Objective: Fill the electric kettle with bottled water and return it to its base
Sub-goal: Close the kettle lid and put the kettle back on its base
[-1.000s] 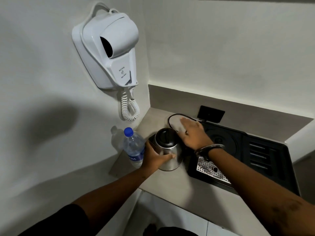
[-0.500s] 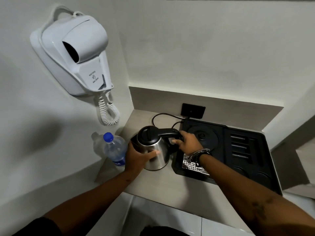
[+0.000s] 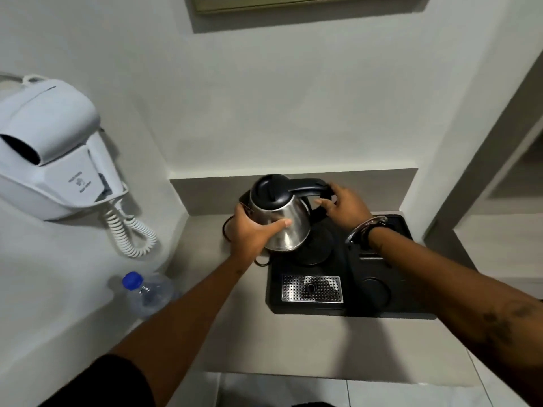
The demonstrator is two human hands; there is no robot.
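Right now my left hand [image 3: 252, 230] is cupped against the steel side of the kettle [image 3: 281, 218], thumb laid across its front. My right hand [image 3: 346, 207] curls around the black handle [image 3: 308, 186] at the kettle's 3 o'clock. The kettle is tilted, its lid leaning toward 11 o'clock, just over the round base [image 3: 316, 248] on the black tray [image 3: 349, 308]; whether they touch, I cannot tell. At 8 o'clock from the kettle, well apart on the desk [image 3: 293, 345], stands the blue-capped bottle [image 3: 147, 292].
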